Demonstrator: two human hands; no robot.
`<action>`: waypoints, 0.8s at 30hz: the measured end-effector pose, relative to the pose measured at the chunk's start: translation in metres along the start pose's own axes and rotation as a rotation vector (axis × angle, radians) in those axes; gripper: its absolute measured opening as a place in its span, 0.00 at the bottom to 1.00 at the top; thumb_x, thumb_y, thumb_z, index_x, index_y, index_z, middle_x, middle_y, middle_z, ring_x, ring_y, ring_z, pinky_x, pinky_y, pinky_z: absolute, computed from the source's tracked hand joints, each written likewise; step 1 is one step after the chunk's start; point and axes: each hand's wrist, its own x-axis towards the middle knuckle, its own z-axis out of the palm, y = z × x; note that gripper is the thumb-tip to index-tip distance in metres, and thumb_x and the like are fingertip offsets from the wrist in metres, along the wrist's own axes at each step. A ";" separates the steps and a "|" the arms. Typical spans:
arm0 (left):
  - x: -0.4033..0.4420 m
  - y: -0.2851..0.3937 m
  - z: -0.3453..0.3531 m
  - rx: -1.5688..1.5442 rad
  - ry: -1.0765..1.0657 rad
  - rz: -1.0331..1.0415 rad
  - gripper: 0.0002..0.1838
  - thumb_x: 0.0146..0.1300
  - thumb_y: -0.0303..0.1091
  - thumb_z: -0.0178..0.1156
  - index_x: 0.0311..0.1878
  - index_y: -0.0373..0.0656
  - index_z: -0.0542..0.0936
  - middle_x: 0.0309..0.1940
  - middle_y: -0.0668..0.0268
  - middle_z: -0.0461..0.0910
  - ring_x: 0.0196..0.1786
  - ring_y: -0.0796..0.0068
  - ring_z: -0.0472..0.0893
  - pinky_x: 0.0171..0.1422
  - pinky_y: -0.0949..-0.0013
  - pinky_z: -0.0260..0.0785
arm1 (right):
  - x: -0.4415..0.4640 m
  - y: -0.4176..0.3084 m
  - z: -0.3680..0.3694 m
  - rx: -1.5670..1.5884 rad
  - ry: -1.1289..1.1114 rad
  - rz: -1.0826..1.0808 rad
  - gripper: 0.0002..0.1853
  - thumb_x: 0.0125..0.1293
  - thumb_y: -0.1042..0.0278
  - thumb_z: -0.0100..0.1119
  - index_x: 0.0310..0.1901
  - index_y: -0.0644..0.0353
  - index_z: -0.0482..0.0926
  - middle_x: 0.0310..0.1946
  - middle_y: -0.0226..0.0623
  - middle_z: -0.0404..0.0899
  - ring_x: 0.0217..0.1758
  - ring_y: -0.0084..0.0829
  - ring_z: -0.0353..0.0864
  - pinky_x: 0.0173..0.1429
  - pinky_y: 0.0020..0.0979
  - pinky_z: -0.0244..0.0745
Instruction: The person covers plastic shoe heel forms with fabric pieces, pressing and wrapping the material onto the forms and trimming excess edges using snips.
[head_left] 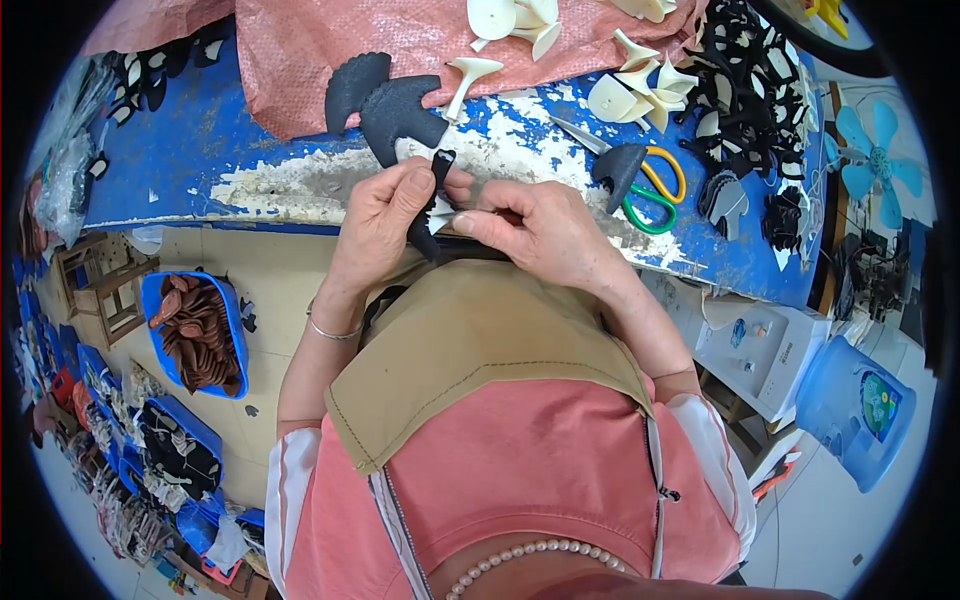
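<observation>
My left hand is closed round a narrow black piece of material, thumb on top, above the table's front edge. A white part shows along its right side. The fingers of my right hand are pinched together at that white part; what exactly they grip is partly hidden. Just beyond my hands lie two black cut pieces, overlapping, with a cream shoe heel beside them. To the right rest scissors with one yellow and one green handle, partly covered by another black piece.
Several cream heels lie on the worn blue table and pink sheet. Black pieces are heaped at right, near a blue fan. Below left stands a blue bin of brown pieces.
</observation>
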 end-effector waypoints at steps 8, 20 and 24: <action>-0.001 0.000 -0.002 -0.112 0.003 -0.123 0.17 0.73 0.40 0.48 0.43 0.34 0.79 0.35 0.61 0.81 0.31 0.78 0.76 0.39 0.79 0.69 | 0.002 -0.002 -0.010 0.376 0.130 -0.115 0.09 0.60 0.69 0.64 0.41 0.61 0.78 0.24 0.26 0.72 0.24 0.18 0.66 0.30 0.19 0.61; -0.002 -0.002 0.001 -0.147 -0.046 -0.120 0.18 0.74 0.40 0.45 0.48 0.33 0.76 0.33 0.61 0.80 0.28 0.77 0.78 0.34 0.80 0.72 | 0.023 -0.004 0.016 0.715 0.148 -0.125 0.08 0.61 0.72 0.61 0.41 0.63 0.80 0.22 0.24 0.71 0.23 0.15 0.63 0.28 0.16 0.59; -0.001 -0.003 -0.005 -0.149 -0.099 -0.136 0.19 0.74 0.40 0.45 0.50 0.32 0.75 0.34 0.62 0.80 0.31 0.77 0.79 0.37 0.79 0.72 | 0.026 -0.005 0.013 0.616 0.104 -0.171 0.10 0.64 0.72 0.60 0.45 0.64 0.78 0.23 0.26 0.71 0.24 0.15 0.66 0.30 0.16 0.64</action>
